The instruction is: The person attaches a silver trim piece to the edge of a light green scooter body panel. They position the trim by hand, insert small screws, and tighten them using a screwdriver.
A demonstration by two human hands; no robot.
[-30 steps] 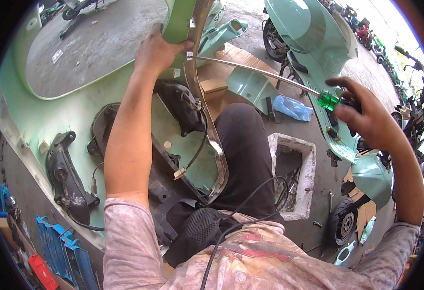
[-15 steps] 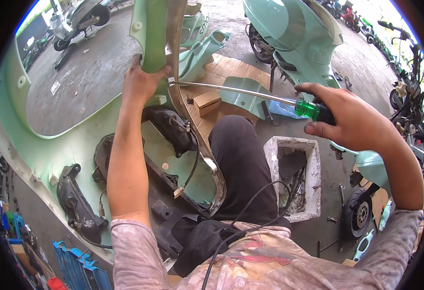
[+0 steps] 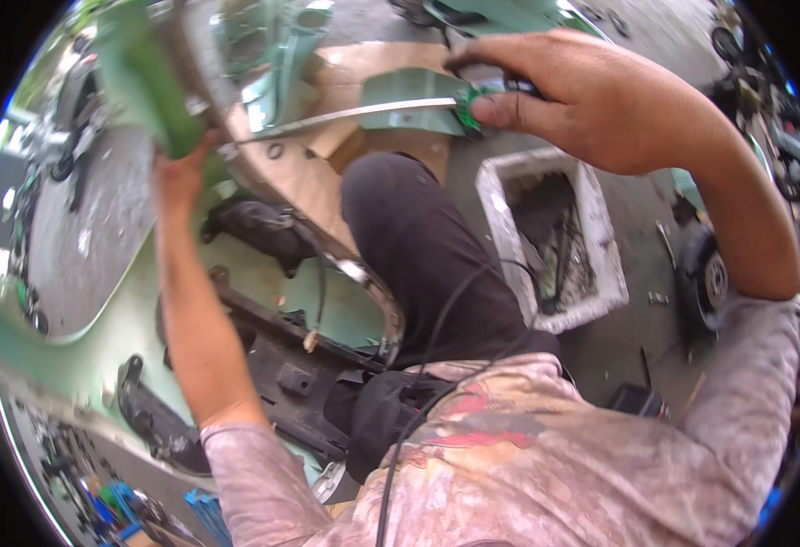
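A large mint-green scooter body panel leans over my lap at the left, its inner side facing me. My left hand is closed around its narrow upright part, blurred by motion. In my right hand is a long screwdriver with a green handle, fingers wrapped round it. Its shaft reaches left to the panel's edge strip; blur hides whether the tip touches a screw. Dark lamp-like units and a black plastic bracket sit on the panel's inside, with a cable and connector hanging loose.
Beyond my knee, green panel pieces lie on flattened cardboard. A white foam box with dark bits inside stands on the floor to the right of my leg. A wheel and a wrench are farther right.
The view has turned and shifted, so the floor things sit higher and the panel farther left. Both hands keep their holds, and the screwdriver still reaches to the panel's edge.
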